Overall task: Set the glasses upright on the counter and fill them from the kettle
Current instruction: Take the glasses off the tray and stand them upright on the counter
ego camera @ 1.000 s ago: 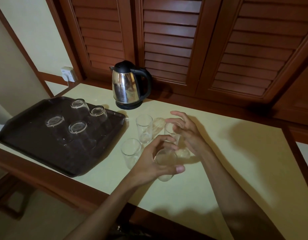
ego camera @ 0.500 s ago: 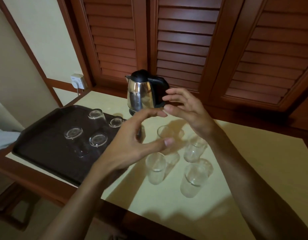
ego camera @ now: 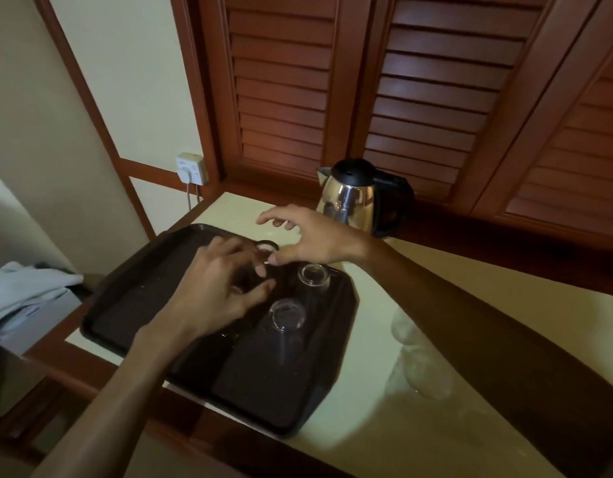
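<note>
A pale worktop runs beneath brown louvred shutters, and the biggest thing on it is a dark tray at its 9 o'clock side. The tray carries inverted glasses, bases up: one glass near the tray's middle, a second glass at about 1 o'clock from it by the tray's far right corner, and a third glass at the far rim, partly hidden by fingers. A fourth may sit under the left hand, but it is too covered to tell. None of these shows any liquid. At 1 o'clock from the tray, against the shutters, stands the steel kettle with a black lid and handle, its foot hidden by the right wrist. At 3 o'clock from the tray, faint clear glasses stand on the bare worktop, blurred and partly masked by the right forearm. A wall socket with a plugged lead sits at 11 o'clock, and pale cloth lies off the worktop at 9 o'clock. The left hand hovers over the tray with fingers spread and loosely bent, gripping nothing visible. The right hand reaches across above the far glasses, fingers spread and relaxed, holding nothing.
</note>
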Demonstrator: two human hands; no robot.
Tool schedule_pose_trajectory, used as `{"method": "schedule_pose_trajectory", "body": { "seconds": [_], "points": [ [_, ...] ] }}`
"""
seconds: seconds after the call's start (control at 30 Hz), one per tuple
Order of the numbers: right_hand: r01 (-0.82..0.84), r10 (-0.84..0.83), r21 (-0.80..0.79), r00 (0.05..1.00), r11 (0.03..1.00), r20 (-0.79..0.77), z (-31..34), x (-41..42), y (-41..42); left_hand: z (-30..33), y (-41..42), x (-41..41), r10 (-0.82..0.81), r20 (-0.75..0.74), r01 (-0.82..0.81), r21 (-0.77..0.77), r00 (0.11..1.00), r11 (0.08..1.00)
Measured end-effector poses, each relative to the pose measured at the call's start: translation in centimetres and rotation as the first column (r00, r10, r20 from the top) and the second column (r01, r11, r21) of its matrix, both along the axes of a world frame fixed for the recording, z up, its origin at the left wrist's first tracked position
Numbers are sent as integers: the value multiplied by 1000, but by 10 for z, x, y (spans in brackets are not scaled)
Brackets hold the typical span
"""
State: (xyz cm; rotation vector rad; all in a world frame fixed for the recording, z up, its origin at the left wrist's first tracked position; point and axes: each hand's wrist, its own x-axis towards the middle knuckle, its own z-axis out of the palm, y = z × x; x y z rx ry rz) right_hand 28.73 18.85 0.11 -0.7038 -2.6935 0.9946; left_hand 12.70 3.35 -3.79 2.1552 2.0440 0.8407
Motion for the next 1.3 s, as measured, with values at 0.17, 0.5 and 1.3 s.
{"method": "schedule_pose_trajectory", "body": {
  "seconds": [0.17, 0.5, 1.3],
  "points": [
    [-43, 18, 92, 966, 995, 258, -16, -43, 1, -25, 2, -34, -59, -94, 57, -20, 994, 998],
    [27, -82, 169, 941, 985, 329, -23, -100, 16, 0, 21, -96, -343, -257, 222, -406, 903, 887],
    [-212, -272, 317, 217, 924, 937, -53, -204, 23, -18, 49, -35, -645, -763, -188, -641, 46, 745]
  ]
}}
